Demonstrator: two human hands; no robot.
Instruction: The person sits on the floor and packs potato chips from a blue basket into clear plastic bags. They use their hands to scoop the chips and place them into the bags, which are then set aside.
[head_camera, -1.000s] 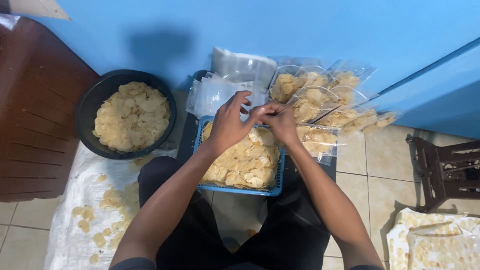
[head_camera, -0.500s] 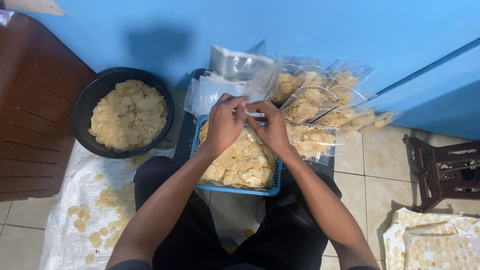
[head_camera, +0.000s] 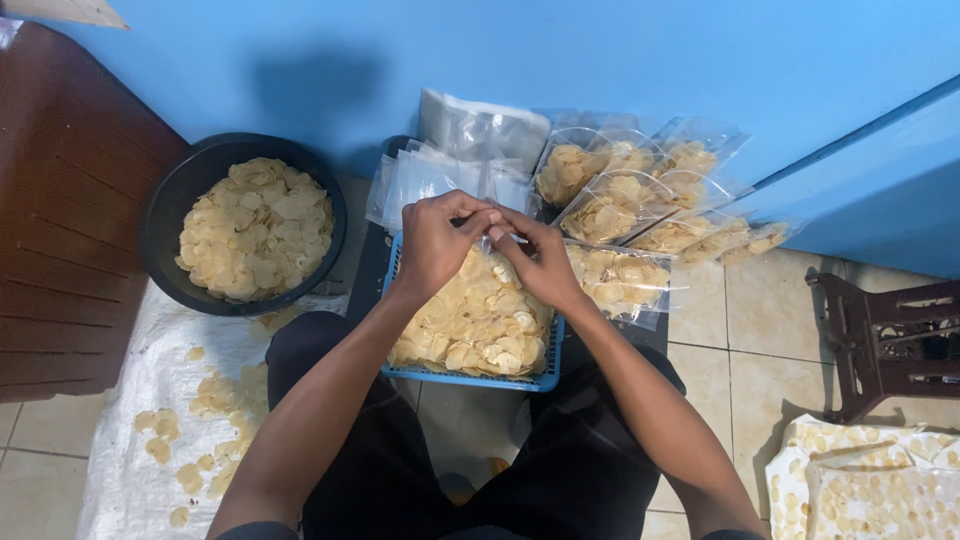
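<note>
My left hand (head_camera: 437, 242) and my right hand (head_camera: 535, 260) meet fingertip to fingertip over a blue basket (head_camera: 470, 377) heaped with pale chips. Between the fingers both hands pinch the edge of a thin clear plastic bag (head_camera: 497, 238); its body is hard to make out against the chips. Just beyond the hands lies a stack of flat empty clear bags (head_camera: 425, 178). Several filled bags of chips (head_camera: 640, 200) lie to the right of the stack against the blue wall.
A black round tub (head_camera: 160, 215) of chips stands at the left on the floor. Loose chips (head_camera: 215, 395) lie on a white sack (head_camera: 140, 470) beside my leg. A dark wooden stool (head_camera: 885, 335) is at the right, more bagged chips (head_camera: 870, 485) at the bottom right.
Both hands have dropped slightly toward the basket and stay pinched together on the bag's edge. The view has shifted a little; nothing else has moved.
</note>
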